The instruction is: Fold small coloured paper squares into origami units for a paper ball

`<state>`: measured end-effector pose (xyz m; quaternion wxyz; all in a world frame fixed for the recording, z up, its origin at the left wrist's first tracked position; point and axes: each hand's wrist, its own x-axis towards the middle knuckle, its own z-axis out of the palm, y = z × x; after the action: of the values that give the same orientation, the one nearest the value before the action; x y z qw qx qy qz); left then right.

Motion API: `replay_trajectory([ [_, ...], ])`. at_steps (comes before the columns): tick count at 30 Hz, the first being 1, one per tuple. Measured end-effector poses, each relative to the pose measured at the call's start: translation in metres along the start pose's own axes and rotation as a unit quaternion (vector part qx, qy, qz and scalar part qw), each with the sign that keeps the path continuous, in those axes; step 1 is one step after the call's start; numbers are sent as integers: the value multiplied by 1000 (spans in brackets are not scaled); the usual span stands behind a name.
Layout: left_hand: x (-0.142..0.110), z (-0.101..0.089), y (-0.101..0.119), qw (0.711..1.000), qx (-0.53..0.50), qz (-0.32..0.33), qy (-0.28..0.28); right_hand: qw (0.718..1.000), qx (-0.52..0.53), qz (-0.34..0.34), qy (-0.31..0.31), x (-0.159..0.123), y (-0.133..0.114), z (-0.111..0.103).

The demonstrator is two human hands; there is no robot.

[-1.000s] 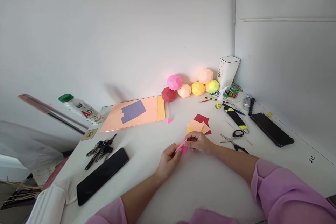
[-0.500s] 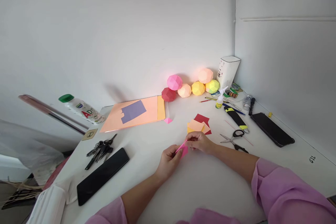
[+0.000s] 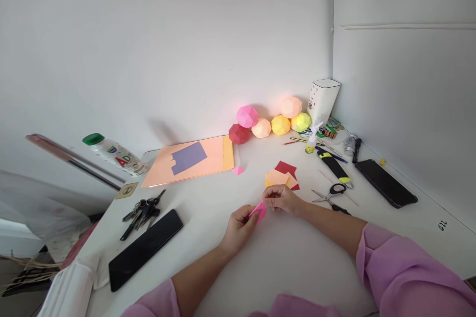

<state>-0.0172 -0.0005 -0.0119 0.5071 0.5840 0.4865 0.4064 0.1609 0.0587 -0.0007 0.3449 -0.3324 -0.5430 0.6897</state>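
Note:
A small pink piece of paper (image 3: 261,214) is held between both hands just above the table. My left hand (image 3: 240,224) pinches its lower left side, thumb on top. The fingertips of my right hand (image 3: 281,199) close on its upper right corner. Fingers cover part of the paper, so its full shape is hidden. Just beyond my right hand lie loose red, peach and yellow paper squares (image 3: 278,176). A small folded pink paper piece (image 3: 238,170) rests farther back. Black-handled scissors (image 3: 330,195) lie open to the right of my right hand.
Faceted paper balls (image 3: 261,128) sit along the wall. Peach sheets (image 3: 211,158) lie back left, near a white bottle (image 3: 122,156). Keys (image 3: 143,212) and a black phone (image 3: 147,249) are at left. A glue bottle (image 3: 311,143), box cutter (image 3: 334,168) and black phone case (image 3: 386,183) are at right.
My right hand has shifted very slightly at the paper's corner, and the pink paper has tilted a little. Both hands keep hold of it; nothing else has moved.

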Motion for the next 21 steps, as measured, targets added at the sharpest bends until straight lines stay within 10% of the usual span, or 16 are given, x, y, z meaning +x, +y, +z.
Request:
replay_trajectory([
  [21,1,-2,7,999,-22,-18,-20,996,-60,-64,-27,-7,14,1],
])
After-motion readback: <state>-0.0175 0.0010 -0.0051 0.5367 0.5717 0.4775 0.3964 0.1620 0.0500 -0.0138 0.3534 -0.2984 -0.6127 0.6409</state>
